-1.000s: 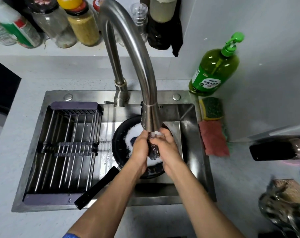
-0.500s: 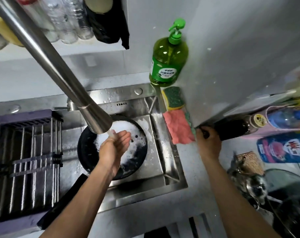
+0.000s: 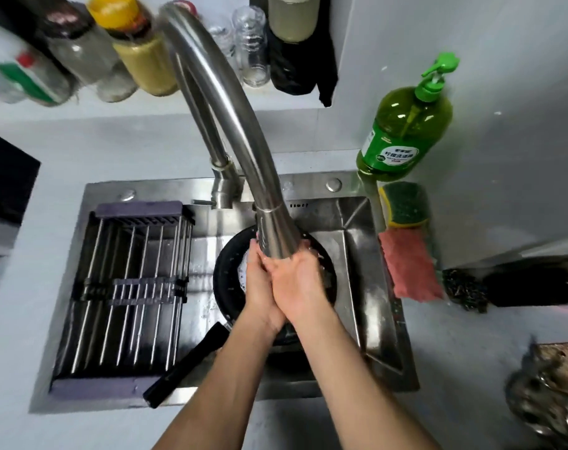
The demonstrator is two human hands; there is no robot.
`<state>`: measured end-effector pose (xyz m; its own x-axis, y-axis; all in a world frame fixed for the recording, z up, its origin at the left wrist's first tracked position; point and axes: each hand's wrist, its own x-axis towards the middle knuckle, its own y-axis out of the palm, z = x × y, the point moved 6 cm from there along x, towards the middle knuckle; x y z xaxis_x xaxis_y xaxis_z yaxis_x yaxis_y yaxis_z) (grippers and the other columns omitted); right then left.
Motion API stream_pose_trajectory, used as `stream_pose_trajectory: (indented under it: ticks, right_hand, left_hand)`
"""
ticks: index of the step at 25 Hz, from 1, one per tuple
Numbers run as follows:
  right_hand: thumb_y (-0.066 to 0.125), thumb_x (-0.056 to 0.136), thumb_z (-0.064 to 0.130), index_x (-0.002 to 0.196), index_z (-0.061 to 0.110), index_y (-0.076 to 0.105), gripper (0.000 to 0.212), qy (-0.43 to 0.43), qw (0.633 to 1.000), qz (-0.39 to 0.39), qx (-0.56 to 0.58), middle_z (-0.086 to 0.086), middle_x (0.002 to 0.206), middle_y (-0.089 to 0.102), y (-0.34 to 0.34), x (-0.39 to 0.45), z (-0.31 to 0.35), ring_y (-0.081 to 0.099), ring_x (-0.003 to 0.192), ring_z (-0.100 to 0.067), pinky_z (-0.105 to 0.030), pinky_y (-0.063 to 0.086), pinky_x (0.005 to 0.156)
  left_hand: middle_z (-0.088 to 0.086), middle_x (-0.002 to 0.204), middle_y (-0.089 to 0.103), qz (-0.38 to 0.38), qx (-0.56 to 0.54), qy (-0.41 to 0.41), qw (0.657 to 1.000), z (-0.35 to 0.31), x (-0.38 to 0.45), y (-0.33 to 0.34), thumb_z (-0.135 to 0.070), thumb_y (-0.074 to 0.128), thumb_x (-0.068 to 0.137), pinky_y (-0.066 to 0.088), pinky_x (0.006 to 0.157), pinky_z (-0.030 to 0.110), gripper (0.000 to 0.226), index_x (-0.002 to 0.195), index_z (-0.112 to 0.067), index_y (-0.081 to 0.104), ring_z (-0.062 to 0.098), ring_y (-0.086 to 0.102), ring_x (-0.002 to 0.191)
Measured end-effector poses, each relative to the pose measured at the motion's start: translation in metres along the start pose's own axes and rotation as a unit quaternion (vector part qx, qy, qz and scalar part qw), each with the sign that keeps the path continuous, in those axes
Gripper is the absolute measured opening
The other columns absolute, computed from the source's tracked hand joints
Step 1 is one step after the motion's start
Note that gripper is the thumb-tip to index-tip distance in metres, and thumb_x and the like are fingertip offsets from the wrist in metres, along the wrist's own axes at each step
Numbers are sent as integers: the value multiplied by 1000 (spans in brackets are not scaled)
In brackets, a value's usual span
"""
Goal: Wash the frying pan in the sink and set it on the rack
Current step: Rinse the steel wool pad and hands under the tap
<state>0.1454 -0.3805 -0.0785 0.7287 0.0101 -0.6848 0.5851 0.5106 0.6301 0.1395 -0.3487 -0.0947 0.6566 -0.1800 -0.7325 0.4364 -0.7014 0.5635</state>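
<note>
— Steel sink (image 3: 370, 287), brushed and square, with the round black frying pan (image 3: 226, 280) flat on its floor; the straight black handle (image 3: 185, 368) sticks out over the near rim. Why there?

— My guess: it sits directly below the curved steel tap (image 3: 230, 125), so whatever runs off falls into the pan and rinses the white suds in it.

— And the hands?

— Together under the spout, above the pan. Left hand (image 3: 260, 287) and right hand (image 3: 300, 282) pressed palm against palm, the fingers fairly straight, the tips hidden behind the spout. Nothing visible between them. Looks like rinsing the hands; whether they rub I cannot tell, the picture is blurred there.

— Neither touches the pan?

— Not that I can see. The handle lies free.

— The rack?

— Steel-rod drying rack with purple end bars (image 3: 127, 297), laid across the left half of the sink, just beside the pan. A short lift over, which is likely why it is placed so.

— Washing things?

— On the counter to the right: green pump bottle of dish soap (image 3: 402, 131), green-and-yellow sponge (image 3: 404, 203), pink cloth (image 3: 411, 264), all near. Pan not yet rinsed, I judge.
</note>
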Motion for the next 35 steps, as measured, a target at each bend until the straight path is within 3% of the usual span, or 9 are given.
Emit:
stream_pose_trajectory:
  ticks: [5, 8, 11, 14, 18, 22, 27, 31, 35]
  right_hand:
    - [61, 96, 24, 112, 28, 58, 17, -106, 867, -93, -479, 5, 111, 61, -11, 15, 6, 59, 98, -10, -25, 46, 89]
    - [45, 104, 31, 106, 37, 60, 17, -59, 910, -42, -408, 11, 113, 61, -12, 15, -18, 56, 103, -6, -27, 42, 99]
    - [53, 100, 20, 89, 15, 71, 22, 74, 987, -66, -127, -6, 84, 71, -22, 16, -19, 69, 78, -21, -34, 57, 74]
    - [61, 92, 10, 70, 15, 63, 23, 105, 966, -129, -198, -2, 61, 62, -33, 22, -2, 60, 58, -15, -28, 52, 55]
    - [60, 86, 6, 68, 15, 75, 25, -9, 981, -93, -167, -7, 73, 68, -26, 23, -14, 66, 62, -15, -27, 55, 59]
    - [56, 92, 14, 90, 8, 78, 23, -21, 976, -84, -201, -14, 92, 73, -21, 29, -11, 69, 73, -22, -33, 55, 71]
    - [49, 100, 21, 121, 6, 67, 31, -39, 978, -142, -150, -14, 107, 71, -43, 4, -8, 67, 100, -32, -31, 57, 71]
    - [44, 104, 22, 125, 14, 65, 30, -162, 844, -121, -496, -3, 132, 59, -31, -3, 11, 60, 110, -12, -6, 43, 81]
    - [60, 93, 32, 88, 25, 79, 20, -76, 788, -24, -610, 2, 102, 76, -21, 9, 20, 67, 100, -15, -13, 45, 80]
  left_hand:
    - [6, 77, 72, -101, 82, 37, 991, -8, 8, -13, -48, 44, 95, 56, 56, 29, 43, 111, -14, 65, 20, 68, 63]
    - [12, 115, 68, -90, 232, 87, 965, -21, 16, -11, -68, 50, 77, 53, 91, 43, 63, 119, -22, 57, 29, 66, 106]
    - [-6, 72, 66, -152, 488, 245, 824, -44, 14, -19, -38, 65, 80, 50, 64, 28, 17, 83, -29, 51, 15, 65, 70]
    - [-12, 47, 50, -92, 626, 310, 710, -40, 4, -16, -17, 59, 82, 38, 48, 21, 30, 59, -33, 48, 1, 49, 46]
    - [-4, 78, 71, -46, 166, 189, 967, -25, -1, -17, 8, 56, 85, 53, 69, 21, 35, 78, -23, 72, 10, 64, 75]
    - [6, 97, 73, -201, 113, 69, 971, -17, 5, -17, -23, 63, 92, 58, 84, 33, 11, 94, -14, 69, 20, 70, 87]
    - [14, 87, 67, -130, 624, 154, 755, -32, 0, 8, -29, 52, 92, 54, 73, 36, 20, 96, -10, 57, 33, 65, 84]
    - [20, 140, 50, -20, 643, 116, 757, -16, -8, 3, -20, 37, 104, 46, 61, 4, 42, 134, 8, 47, 31, 52, 125]
    - [18, 118, 62, 122, 770, 86, 621, -12, -18, 1, -7, 42, 96, 41, 77, 24, 26, 112, 2, 60, 29, 57, 106]
